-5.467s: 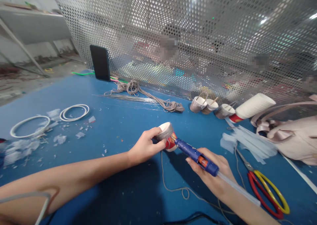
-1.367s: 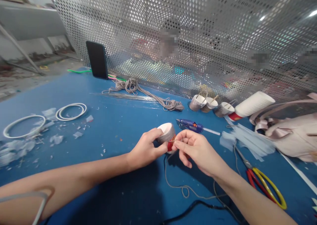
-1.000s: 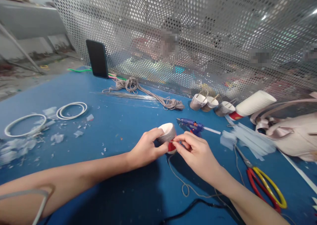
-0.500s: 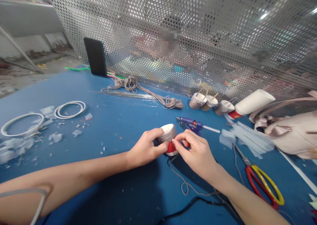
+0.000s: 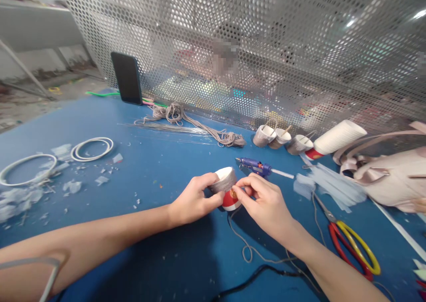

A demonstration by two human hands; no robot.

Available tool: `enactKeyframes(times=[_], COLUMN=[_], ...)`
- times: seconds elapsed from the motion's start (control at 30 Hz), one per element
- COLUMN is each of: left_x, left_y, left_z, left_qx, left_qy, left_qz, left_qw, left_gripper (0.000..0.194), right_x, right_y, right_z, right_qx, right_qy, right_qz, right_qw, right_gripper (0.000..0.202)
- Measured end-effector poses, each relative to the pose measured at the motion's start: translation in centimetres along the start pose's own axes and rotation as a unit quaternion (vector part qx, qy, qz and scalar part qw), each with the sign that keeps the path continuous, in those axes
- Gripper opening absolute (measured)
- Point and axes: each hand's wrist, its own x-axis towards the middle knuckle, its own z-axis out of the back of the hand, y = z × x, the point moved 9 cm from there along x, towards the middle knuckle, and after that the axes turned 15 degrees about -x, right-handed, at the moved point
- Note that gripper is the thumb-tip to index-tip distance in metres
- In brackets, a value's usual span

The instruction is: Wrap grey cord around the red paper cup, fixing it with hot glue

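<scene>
A small paper cup (image 5: pixel 230 200) lies tilted in my left hand (image 5: pixel 197 198), its white mouth toward the upper left. Grey cord is wound round the cup's upper part, and red and white show lower down. Thumb and fingers of that hand grip the cup from the left. My right hand (image 5: pixel 262 200) pinches the thin grey cord (image 5: pixel 246 248) against the cup's right side; the fingertips hide the exact spot. From there the cord trails down and right over the blue table. Just beyond my right hand lies a blue hot glue gun (image 5: pixel 255 165) with a clear glue stick.
Scissors (image 5: pixel 337 231) and translucent strips (image 5: pixel 339 187) lie on the right. Cord-wrapped cups (image 5: pixel 264 136), stacked white cups (image 5: pixel 341 139) and a cord bundle (image 5: pixel 199 123) line the back before a perforated metal panel (image 5: pixel 186 40). A phone (image 5: pixel 127 78) leans there. White rings (image 5: pixel 92 149) lie left.
The cup has turned slightly in my hands, so that a gold mark shows on its red part. My right fingers stay at its side. The whole view has shifted a little.
</scene>
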Motion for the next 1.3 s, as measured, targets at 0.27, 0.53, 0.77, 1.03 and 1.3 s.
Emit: enactKeyframes(times=[0.27, 0.53, 0.77, 1.03, 1.3], left_x=[0.0, 0.0, 0.0, 0.0, 0.0], left_y=[-0.1, -0.3, -0.3, -0.2, -0.3], left_z=[0.0, -0.1, -0.1, -0.1, 0.0], left_qx=[-0.010, -0.014, -0.015, -0.013, -0.015], left_qy=[0.003, 0.012, 0.023, 0.022, 0.014], left_qz=[-0.003, -0.002, -0.009, -0.013, -0.025], left_qw=[1.000, 1.000, 1.000, 1.000, 0.999], left_gripper=[0.012, 0.012, 0.013, 0.015, 0.017], right_x=[0.2, 0.2, 0.2, 0.2, 0.2], right_y=[-0.2, -0.4, -0.6, -0.8, -1.1], right_z=[0.1, 0.0, -0.1, -0.1, -0.4], right_qx=[-0.006, 0.001, 0.001, 0.001, 0.011], right_qy=[0.000, 0.007, 0.008, 0.001, 0.016], right_qz=[-0.009, -0.014, -0.020, -0.024, -0.046], right_qw=[1.000, 1.000, 1.000, 1.000, 0.999], right_gripper=[0.013, 0.013, 0.013, 0.012, 0.013])
